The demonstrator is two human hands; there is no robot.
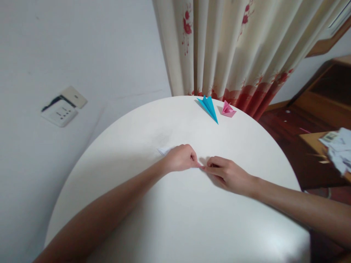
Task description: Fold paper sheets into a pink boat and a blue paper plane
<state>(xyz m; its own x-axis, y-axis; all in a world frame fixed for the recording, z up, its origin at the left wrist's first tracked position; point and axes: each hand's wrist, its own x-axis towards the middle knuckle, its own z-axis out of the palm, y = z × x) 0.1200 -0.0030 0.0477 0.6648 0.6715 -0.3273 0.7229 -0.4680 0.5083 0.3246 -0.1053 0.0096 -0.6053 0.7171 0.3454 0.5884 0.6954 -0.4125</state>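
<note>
A folded piece of pale white paper (163,151) lies low over the round table, its pointed end sticking out to the left behind my left hand (180,157). That hand is closed, thumb and fingers pinching the paper and covering most of it. My right hand (229,174) meets it from the right, with curled fingers and the thumb and index fingertips pressed together at the paper's narrow end beside the left fingertips. Farther back, a blue paper plane (208,109) rests near the table's far edge. Just right of it sits a small pink folded-paper piece (227,109).
The white round table (175,219) fills the foreground. Behind it hang cream curtains (219,47) with red flowers. A wall socket (61,112) is on the left wall. At right, crumpled papers (338,149) lie on a wooden surface (312,142).
</note>
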